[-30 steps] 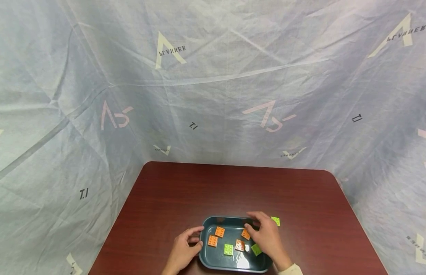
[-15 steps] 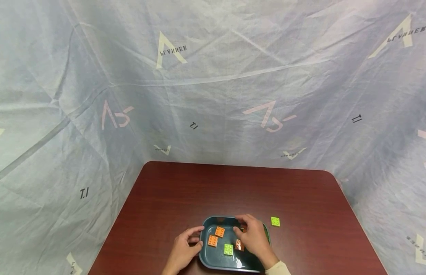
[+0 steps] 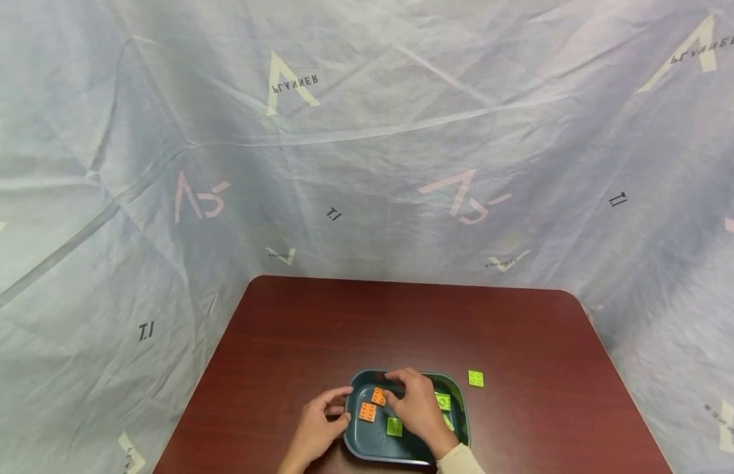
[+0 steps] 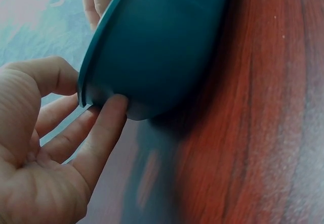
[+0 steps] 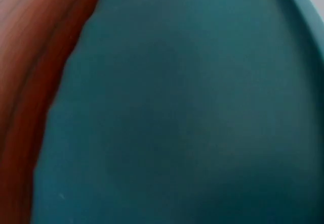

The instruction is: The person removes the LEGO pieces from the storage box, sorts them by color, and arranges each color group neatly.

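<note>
A dark blue-green tray point(image 3: 361, 447) stands near the front of the table, with several toy building bricks in it. My left hand point(image 3: 319, 423) touches the tray's left side, thumb and fingertips against the outer wall and rim; the left wrist view shows this hand point(image 4: 55, 148) closer. Over the middle of the tray is my right hand point(image 3: 419, 407), thumb and index finger apart, its thumb tip beside an orange brick point(image 3: 378, 396). Nothing shows between those fingertips; what lies under the palm is hidden. Another orange brick point(image 3: 367, 412) and a green brick point(image 3: 394, 426) lie nearby.
Two more green bricks, one point(image 3: 442, 401) above the other point(image 3: 448, 422), lie at the tray's right end. Outside it, a green brick point(image 3: 476, 378) rests on the red-brown table point(image 3: 414, 322). Grey printed sheeting point(image 3: 367, 164) hangs around the table.
My right hand has moved left across the tray, uncovering green bricks at the right end and covering the two orange bricks near the middle. The left hand has stayed at the tray's side.
</note>
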Motion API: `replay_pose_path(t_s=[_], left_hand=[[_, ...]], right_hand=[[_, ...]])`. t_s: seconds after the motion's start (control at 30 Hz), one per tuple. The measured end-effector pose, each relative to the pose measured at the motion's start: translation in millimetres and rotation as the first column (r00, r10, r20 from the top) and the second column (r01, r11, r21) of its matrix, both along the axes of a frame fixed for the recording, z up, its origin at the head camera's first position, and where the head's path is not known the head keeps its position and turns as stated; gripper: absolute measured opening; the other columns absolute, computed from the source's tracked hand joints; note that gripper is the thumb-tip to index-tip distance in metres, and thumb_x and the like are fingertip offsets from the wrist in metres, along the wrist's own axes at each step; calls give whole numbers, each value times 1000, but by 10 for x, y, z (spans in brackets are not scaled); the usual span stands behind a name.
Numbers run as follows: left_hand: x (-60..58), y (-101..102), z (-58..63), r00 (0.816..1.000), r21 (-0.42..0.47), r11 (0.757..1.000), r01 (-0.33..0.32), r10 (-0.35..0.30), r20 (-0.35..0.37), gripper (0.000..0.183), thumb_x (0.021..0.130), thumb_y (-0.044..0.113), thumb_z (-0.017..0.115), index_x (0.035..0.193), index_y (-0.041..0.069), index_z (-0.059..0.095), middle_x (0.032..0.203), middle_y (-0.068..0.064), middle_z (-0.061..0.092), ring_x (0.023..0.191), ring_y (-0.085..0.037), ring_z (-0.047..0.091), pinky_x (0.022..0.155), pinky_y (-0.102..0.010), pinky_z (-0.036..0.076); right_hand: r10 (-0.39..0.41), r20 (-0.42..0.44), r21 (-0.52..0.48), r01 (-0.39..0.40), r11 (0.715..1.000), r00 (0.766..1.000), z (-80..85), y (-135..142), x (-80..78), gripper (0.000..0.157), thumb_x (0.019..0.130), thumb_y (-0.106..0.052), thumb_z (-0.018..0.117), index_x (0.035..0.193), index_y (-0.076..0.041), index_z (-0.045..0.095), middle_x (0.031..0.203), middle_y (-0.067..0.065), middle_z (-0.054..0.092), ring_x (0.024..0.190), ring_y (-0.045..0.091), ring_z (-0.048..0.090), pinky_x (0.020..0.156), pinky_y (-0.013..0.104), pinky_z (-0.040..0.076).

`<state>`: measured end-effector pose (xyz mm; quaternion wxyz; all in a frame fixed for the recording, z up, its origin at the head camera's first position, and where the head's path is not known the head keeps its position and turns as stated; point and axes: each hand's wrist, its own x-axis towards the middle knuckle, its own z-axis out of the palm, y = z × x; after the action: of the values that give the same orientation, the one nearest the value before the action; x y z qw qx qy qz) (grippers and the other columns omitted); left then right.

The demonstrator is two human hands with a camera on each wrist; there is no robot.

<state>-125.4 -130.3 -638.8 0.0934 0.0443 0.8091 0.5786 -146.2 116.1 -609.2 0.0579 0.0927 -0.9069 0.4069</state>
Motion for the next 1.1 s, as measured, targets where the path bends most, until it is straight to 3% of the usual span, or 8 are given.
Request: replay_pose_path(t_s=[0.33, 0.63, 1.1], left_hand=[[11, 17, 54, 1000, 23, 1000, 1, -1, 13, 45, 91, 13, 80, 135, 19, 71, 125, -12, 74, 104, -21, 75, 76, -23, 59], [1, 1, 26, 999, -4, 1000, 1, -1, 32, 45, 92, 14, 78, 136, 20, 72, 125, -11, 74, 104, -21, 75, 76, -24, 60], [21, -3, 12, 998, -10, 1000, 11, -11, 60, 45, 93, 16, 79, 137, 21, 71, 129, -13, 72, 106, -22, 74, 73, -27, 61]], right_hand=[[53, 57, 18, -55, 998, 997, -127, -5, -48, 29, 87, -14, 87, 115, -13, 79, 106, -1, 77, 93, 17, 73, 74, 31, 59], [149, 140, 49, -157, 986, 979, -156, -58, -68, 28, 90, -14, 83, 116, -8, 79, 111, 5, 76, 94, 20, 73, 73, 30, 59], [183, 118, 164, -201, 966, 976, -232, -104, -137, 23, 89, -14, 85, 110, -10, 79, 104, 2, 76, 96, 20, 70, 80, 38, 59]])
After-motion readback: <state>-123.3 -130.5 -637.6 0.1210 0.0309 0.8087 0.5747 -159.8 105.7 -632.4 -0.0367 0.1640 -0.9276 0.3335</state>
